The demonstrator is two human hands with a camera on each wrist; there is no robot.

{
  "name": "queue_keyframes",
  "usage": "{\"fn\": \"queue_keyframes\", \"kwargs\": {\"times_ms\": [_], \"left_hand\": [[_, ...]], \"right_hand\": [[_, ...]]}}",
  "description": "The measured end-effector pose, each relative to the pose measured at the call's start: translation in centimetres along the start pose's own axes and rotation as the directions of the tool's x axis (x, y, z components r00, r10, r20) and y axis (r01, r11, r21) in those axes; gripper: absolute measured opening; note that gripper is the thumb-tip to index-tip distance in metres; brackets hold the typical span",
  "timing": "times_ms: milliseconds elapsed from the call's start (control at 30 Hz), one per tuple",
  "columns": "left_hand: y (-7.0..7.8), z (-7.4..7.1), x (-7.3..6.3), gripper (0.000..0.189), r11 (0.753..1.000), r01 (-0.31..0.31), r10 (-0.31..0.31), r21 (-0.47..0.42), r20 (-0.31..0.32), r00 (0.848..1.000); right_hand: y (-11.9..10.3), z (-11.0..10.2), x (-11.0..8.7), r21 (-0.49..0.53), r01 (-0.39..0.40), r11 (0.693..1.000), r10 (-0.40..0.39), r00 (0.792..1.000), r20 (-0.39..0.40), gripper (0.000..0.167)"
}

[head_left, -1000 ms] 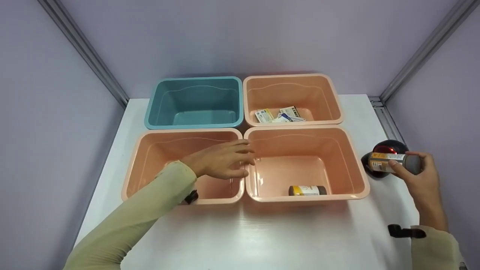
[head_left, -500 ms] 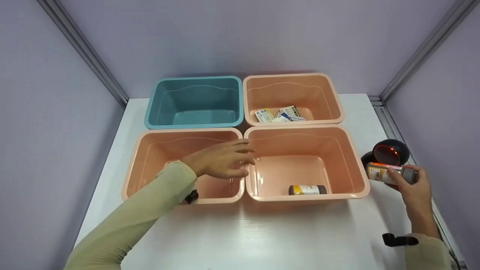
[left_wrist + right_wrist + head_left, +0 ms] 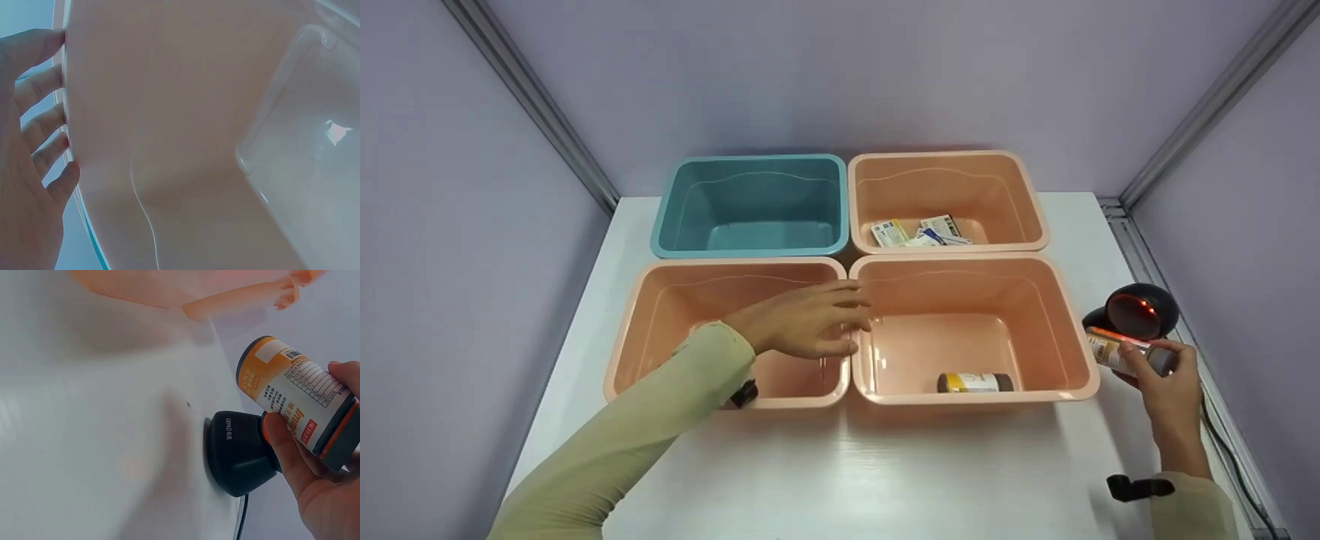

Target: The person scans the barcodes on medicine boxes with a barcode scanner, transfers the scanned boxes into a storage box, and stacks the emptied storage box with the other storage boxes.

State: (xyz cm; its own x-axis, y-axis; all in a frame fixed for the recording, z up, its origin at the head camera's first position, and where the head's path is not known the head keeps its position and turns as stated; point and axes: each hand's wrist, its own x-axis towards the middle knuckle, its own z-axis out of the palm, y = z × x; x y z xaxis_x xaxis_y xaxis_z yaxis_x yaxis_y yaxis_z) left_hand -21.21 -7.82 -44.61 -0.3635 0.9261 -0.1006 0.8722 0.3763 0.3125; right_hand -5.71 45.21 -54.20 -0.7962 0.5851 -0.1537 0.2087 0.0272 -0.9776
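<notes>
My right hand (image 3: 1166,382) grips a dark bottle (image 3: 1117,352) with an orange and white label, tilted on its side. Red light from a black barcode scanner (image 3: 1161,304) falls along the bottle's upper side. In the right wrist view the bottle (image 3: 298,394) shows a printed table and barcode, with the scanner's base (image 3: 239,453) below it. My left hand (image 3: 806,321), fingers spread, reaches over the front left pink bin (image 3: 634,330); its fingertips lie at the rim beside the front right pink bin (image 3: 1069,341). A similar bottle (image 3: 975,382) lies inside that right bin.
Behind stand a blue bin (image 3: 656,217) and another pink bin (image 3: 1031,195), which contains several small medicine boxes (image 3: 919,232). All the bins rest on a white table (image 3: 885,480). A black cable (image 3: 1234,469) runs along the table's right side, near a wall panel.
My right hand has brought the bottle left and down, in front of the scanner, and the red light now strikes it. The left hand has stayed in place.
</notes>
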Motion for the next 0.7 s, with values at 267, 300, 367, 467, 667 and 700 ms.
{"fn": "queue_keyframes", "kwargs": {"times_ms": [267, 300, 367, 467, 667, 700], "left_hand": [[0.00, 0.08, 0.00, 0.051, 1.000, -0.004, 0.004, 0.002, -0.001, 1.000], [-0.01, 0.08, 0.00, 0.051, 1.000, -0.004, 0.004, 0.002, 0.000, 1.000], [-0.04, 0.11, 0.01, 0.051, 1.000, -0.005, 0.005, 0.005, -0.003, 1.000], [-0.08, 0.15, 0.05, 0.051, 1.000, -0.010, 0.010, 0.007, -0.008, 1.000], [-0.04, 0.07, 0.09, 0.049, 1.000, -0.025, 0.025, 0.013, -0.014, 1.000], [-0.05, 0.08, 0.11, 0.049, 0.999, -0.029, 0.029, 0.016, -0.019, 0.999]], "right_hand": [[0.63, 0.57, -0.35, 0.118, 0.065, 0.991, -0.067, 0.998, 0.009, 0.055], [0.55, 0.57, -0.35, 0.090, 0.058, 0.994, -0.058, 0.998, -0.006, 0.056], [0.38, 0.59, -0.31, 0.024, 0.044, 0.999, -0.044, 0.998, -0.035, 0.059], [0.25, 0.60, -0.27, -0.043, 0.053, 0.998, -0.056, 0.996, -0.075, 0.063], [0.42, 0.72, -0.38, -0.119, 0.152, 0.981, -0.167, 0.976, -0.137, 0.064], [0.50, 0.75, -0.41, -0.156, 0.174, 0.972, -0.197, 0.969, -0.148, 0.063]]}}
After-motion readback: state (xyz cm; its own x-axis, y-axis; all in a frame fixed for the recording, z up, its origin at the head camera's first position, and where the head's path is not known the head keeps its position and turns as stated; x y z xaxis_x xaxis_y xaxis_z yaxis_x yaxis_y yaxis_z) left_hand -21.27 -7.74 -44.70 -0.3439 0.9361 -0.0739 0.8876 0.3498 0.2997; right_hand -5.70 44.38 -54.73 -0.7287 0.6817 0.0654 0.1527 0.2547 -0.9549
